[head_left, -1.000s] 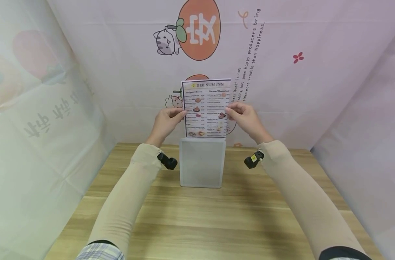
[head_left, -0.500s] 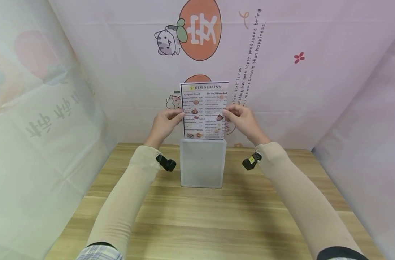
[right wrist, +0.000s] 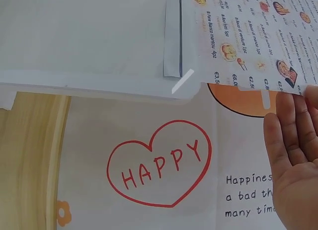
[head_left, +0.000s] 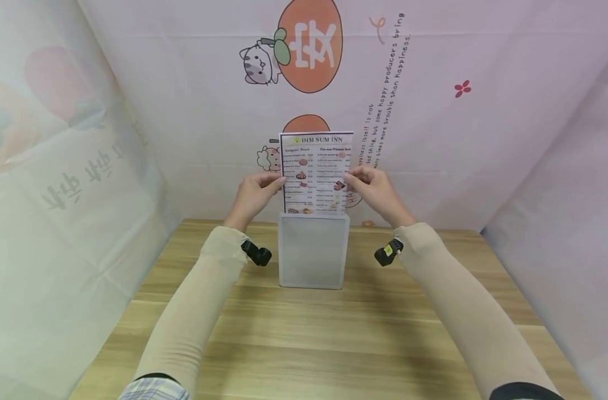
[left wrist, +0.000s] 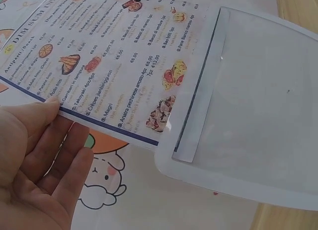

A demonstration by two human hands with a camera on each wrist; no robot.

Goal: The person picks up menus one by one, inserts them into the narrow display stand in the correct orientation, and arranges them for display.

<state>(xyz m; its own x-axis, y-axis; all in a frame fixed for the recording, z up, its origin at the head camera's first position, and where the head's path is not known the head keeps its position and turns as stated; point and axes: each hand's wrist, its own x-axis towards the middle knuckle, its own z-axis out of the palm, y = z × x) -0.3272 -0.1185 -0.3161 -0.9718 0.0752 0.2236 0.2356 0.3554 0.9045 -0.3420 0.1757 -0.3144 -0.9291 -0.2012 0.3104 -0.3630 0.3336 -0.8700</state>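
Note:
A printed menu sheet (head_left: 316, 175) headed "DIM SUM INN" stands upright between the two hands. My left hand (head_left: 255, 194) pinches its left edge between thumb and fingers, and my right hand (head_left: 376, 191) pinches the right edge. Below it, a white-framed clear sign holder (head_left: 313, 253) stands on the table. In the left wrist view, the bottom strip of the menu (left wrist: 124, 66) sits inside the top of the holder (left wrist: 263, 106), showing through the clear panel. The right wrist view shows the same strip within the holder's frame (right wrist: 94, 41).
A wood-grain table (head_left: 304, 344) lies under the holder. Behind it hangs a printed cloth backdrop (head_left: 194, 111) with cartoon fruit and lettering. Cloth side walls (head_left: 39, 250) close in the left and right.
Both hands have lowered the menu a little. Its bottom edge, earlier near the holder's top rim, now lies slightly inside it. The holder stays standing in place.

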